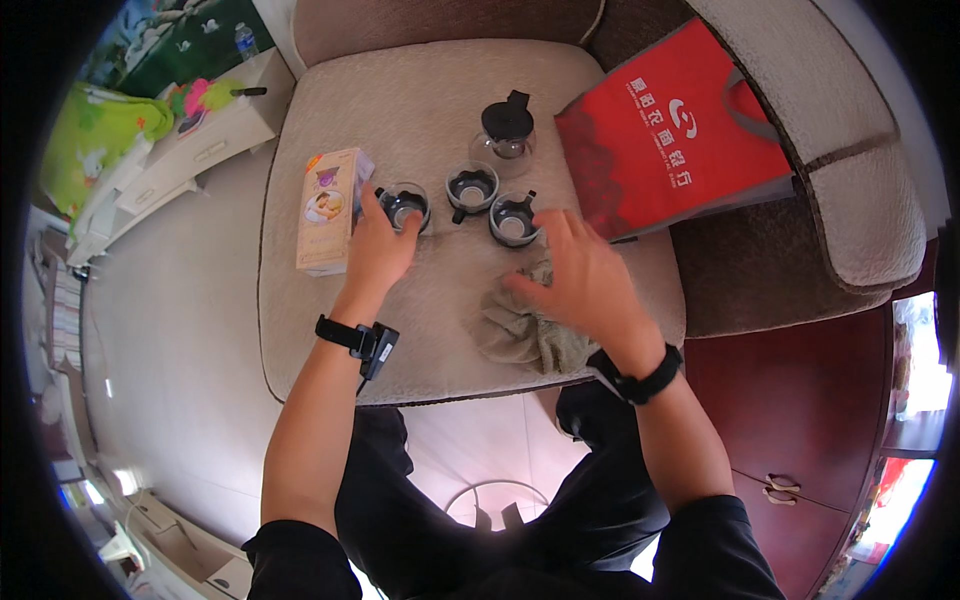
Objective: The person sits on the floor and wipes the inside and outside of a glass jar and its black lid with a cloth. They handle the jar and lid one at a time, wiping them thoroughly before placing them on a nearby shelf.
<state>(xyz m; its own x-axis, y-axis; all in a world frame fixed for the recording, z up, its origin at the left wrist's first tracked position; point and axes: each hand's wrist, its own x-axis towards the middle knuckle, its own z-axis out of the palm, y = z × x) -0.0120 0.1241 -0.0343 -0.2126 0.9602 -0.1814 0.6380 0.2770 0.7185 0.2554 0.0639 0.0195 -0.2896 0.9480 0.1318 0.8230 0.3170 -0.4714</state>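
My left hand has its thumb and fingers around a small clear glass cup with a black holder, at the left of the cushion. My right hand is held over a crumpled grey-green cloth. Its fingers are apart and hold nothing; the fingertips come close to another glass cup. A third glass cup stands just left of that one. Behind them is a round glass teapot with a black lid. Left of my left hand lies a box, pale with pictures on it.
A large red bag leans at the right of the beige sofa seat. At the left stands a low white cabinet with a green cloth and a plastic bottle. A dark red cabinet is at the right.
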